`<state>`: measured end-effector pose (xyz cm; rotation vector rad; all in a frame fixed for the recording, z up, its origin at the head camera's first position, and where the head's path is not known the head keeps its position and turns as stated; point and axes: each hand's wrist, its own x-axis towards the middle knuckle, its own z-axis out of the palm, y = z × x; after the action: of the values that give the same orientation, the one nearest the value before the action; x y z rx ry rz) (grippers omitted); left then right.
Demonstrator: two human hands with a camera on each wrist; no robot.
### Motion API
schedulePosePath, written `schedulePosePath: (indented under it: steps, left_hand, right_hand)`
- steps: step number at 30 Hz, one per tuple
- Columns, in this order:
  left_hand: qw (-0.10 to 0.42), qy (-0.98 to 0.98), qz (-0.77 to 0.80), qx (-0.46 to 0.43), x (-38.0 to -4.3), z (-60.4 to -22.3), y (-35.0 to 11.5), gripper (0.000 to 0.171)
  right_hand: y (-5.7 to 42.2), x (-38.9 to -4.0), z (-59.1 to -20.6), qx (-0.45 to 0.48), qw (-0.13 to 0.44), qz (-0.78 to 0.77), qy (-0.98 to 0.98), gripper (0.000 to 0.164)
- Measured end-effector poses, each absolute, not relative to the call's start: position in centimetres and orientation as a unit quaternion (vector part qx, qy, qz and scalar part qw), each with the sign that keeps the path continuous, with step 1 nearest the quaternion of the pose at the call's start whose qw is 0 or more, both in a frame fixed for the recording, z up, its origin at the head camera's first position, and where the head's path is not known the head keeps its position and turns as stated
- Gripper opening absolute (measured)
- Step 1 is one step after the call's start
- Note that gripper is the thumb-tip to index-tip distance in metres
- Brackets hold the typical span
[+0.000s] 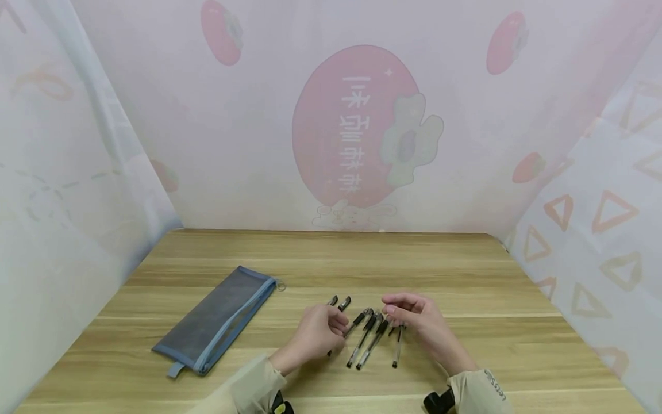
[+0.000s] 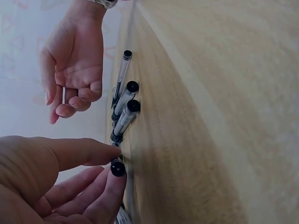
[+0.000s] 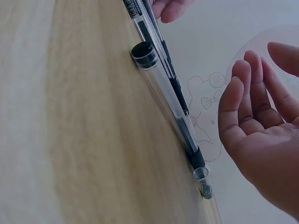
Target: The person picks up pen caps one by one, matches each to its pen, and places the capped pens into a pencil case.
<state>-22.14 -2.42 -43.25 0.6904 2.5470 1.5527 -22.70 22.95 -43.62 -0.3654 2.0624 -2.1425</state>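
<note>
Several gel pens (image 1: 368, 345) with transparent barrels and black caps and end plugs lie side by side on the wooden table between the two hands. My left hand (image 1: 319, 330) pinches one gel pen (image 2: 117, 168) near its plugged end, between thumb and fingers. Two pens (image 1: 345, 303) poke out beyond that hand, partly hidden by it. Over the right end of the row, my right hand (image 1: 421, 322) hovers with loosely bent fingers and holds nothing. One pen (image 3: 163, 88) lies slightly apart, nearest the right hand, as the right wrist view shows close up.
To the left lies a grey-blue mesh pencil case (image 1: 217, 319) with its zipped side gaping and a ring at the zip end. The wooden table (image 1: 465, 276) has printed cloth walls (image 1: 258, 144) behind it and at both sides.
</note>
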Motion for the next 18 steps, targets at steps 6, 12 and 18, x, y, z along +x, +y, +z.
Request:
schedulePosePath:
  steps: [6, 12, 18]
  left_hand:
    - [0.046, 0.827, 0.519, 0.21, -22.15, -43.26, -2.5, 0.023]
    - [0.062, 0.814, 0.549, 0.178, -22.04, -43.39, -2.75, 0.023]
    - [0.106, 0.777, 0.609, 0.122, -22.1, -43.2, -3.2, 0.026]
  right_hand:
    - [22.95, -22.75, -43.6, -0.124, 0.069, -0.715, 0.685, 0.031]
    - [22.94, -22.73, -43.63, -0.126, 0.065, -0.718, 0.681, 0.03]
    - [22.93, -22.78, -43.67, -0.119, 0.064, -0.719, 0.681, 0.031]
